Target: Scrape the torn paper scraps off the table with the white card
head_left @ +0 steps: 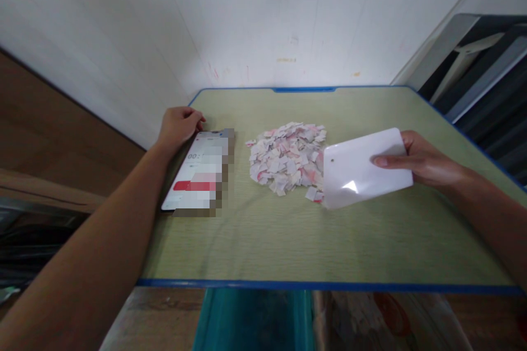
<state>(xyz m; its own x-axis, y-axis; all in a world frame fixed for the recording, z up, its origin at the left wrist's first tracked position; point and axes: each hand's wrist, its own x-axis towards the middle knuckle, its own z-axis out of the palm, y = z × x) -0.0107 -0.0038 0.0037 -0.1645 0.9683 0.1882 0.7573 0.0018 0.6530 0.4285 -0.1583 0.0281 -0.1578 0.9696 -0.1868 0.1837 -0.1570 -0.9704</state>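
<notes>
A heap of small paper scraps (286, 159), white with pink and red marks, lies in the middle of the table. My right hand (428, 159) grips a flat white plastic scraper (366, 170), thumb on top and the other fingers hidden beneath. The scraper has rounded corners and a small hole; its left edge is against the right side of the heap, overlapping a few scraps. My left hand (181, 123) rests at the table's left edge with its fingers curled in, just beyond the top of a phone (193, 170). I see nothing in it.
The light wood-grain table (263, 247) has a blue rim and backs onto a white wall (255, 33). Below its front edge is a teal bin (255, 318), with a clear plastic bag (382, 321) beside it. Dark folded furniture (486, 77) stands at the right.
</notes>
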